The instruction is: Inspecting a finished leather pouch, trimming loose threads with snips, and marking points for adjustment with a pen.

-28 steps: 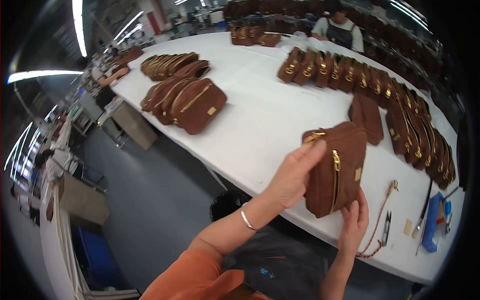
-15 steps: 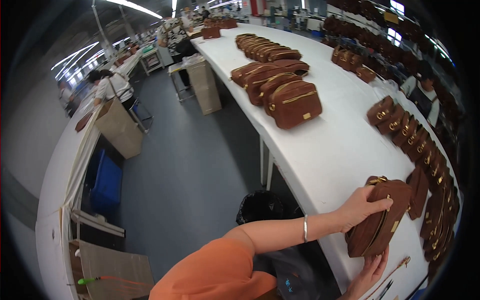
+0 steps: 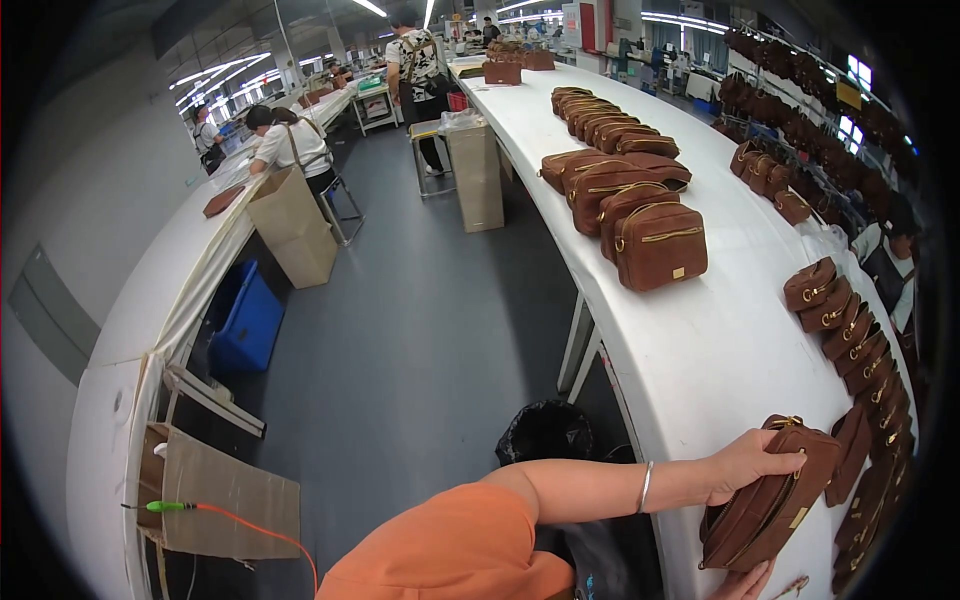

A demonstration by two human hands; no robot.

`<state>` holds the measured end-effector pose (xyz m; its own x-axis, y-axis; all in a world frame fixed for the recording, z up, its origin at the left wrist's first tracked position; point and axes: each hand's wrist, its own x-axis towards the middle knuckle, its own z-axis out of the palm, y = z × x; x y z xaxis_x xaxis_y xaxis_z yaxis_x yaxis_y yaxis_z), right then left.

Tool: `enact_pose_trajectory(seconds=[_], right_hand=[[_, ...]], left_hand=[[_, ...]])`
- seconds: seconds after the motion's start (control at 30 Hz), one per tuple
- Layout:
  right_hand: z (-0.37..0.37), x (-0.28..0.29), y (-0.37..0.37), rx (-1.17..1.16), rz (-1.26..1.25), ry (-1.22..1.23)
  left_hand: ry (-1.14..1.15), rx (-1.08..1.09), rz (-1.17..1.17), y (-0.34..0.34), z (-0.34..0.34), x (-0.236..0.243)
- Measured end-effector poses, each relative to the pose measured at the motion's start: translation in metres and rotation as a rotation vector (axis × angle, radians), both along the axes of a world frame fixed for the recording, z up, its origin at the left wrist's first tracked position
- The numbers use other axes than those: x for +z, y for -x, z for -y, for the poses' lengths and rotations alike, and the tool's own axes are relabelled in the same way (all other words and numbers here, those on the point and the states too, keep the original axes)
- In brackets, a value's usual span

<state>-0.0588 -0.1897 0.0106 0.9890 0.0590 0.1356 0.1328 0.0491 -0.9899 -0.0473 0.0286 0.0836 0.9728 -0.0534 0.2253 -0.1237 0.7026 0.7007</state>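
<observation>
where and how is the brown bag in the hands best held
The brown bag is probably best gripped across its upper left edge, coming from the left, thumb on its front, as the left hand has it. Its body is thick and tilts rightward, so the right hand likely helps most under the lower end.

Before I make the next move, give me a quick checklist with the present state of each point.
1. Left hand has a grip on the brown bag: ok, thumb on its front.
2. Right hand carries the bag's lower end: cannot tell, the picture's edge cuts it off.
3. Gold patch visible on the held bag: ok.
4. Held bag apart from the neighbouring bag: cannot tell, they overlap in this view.
5. Front bag of the near group upright on the white table: ok.
6. Whole right hand in view: not ok, only part shows.
</observation>
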Motion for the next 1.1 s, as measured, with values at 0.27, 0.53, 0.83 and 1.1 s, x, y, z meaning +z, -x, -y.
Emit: enact_pose_trajectory(seconds=[0.27, 0.53, 0.83, 1.1], right_hand=[[0.009, -0.004, 0.001, -0.058, -0.085, -0.159], [0.007, 0.0, 0.001, -0.066, -0.096, -0.163], [0.011, -0.004, -0.001, -0.117, -0.103, -0.09], [0.001, 0.0, 0.0, -0.159, -0.123, -0.097]], left_hand=[[0.079, -0.094, -0.05, -0.006, 0.006, -0.001], [0.141, -0.071, -0.084, -0.009, 0.005, -0.012], [0.238, -0.125, -0.123, -0.01, 0.0, -0.021], [0.251, -0.15, -0.173, -0.009, -0.003, -0.022]])
